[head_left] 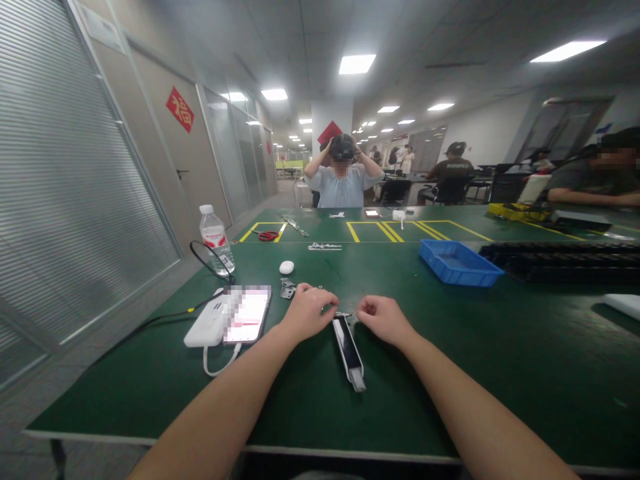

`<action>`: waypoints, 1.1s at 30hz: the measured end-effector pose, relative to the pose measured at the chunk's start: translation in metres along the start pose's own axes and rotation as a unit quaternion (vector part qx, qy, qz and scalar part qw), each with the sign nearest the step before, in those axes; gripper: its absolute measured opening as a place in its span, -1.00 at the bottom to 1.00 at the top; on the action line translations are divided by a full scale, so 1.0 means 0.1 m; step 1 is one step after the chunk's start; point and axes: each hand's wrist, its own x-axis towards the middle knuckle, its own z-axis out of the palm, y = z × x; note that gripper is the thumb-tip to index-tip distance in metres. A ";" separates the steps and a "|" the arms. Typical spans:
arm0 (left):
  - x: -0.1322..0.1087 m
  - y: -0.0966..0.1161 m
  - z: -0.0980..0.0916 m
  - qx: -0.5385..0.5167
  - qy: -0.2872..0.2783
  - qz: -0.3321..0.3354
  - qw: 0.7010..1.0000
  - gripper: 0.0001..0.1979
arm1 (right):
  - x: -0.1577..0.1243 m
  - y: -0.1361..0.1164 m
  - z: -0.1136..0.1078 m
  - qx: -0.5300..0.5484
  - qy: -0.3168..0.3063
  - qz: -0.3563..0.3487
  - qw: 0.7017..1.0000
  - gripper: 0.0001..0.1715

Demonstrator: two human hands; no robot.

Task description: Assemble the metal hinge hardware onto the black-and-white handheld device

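On the green table in front of me lies a long slim device (349,345), white-edged with a glossy black face and a grey tab at its near end. My left hand (311,311) is just beyond its far end on the left, fingers curled and pinched together. Across from it, my right hand (384,321) is also curled, fingertips bent inward. Small, thin, light-coloured pieces (345,314) show between the two hands, too blurred to name. What either set of fingertips holds is hidden. Behind my left hand lie a small metal bracket-like part (287,289) and a white rounded case (287,267).
A lit phone (253,313) and a white power bank (207,320) with a cable lie at left, near a water bottle (216,243). A blue tray (459,263) stands right of centre. Red-handled scissors (268,236) lie farther back. A person (343,180) sits opposite.
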 end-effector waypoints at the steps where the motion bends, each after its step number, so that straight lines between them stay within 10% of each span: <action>1: 0.00 0.00 0.01 0.002 -0.006 0.000 1.000 -0.88 | 0.00 -0.01 0.00 -0.003 -0.003 0.001 1.000 -0.85; 33: -0.01 0.08 0.01 -0.028 -0.058 0.003 0.998 -0.80 | -0.03 -0.07 0.02 -0.024 -0.006 -0.047 0.999 -0.87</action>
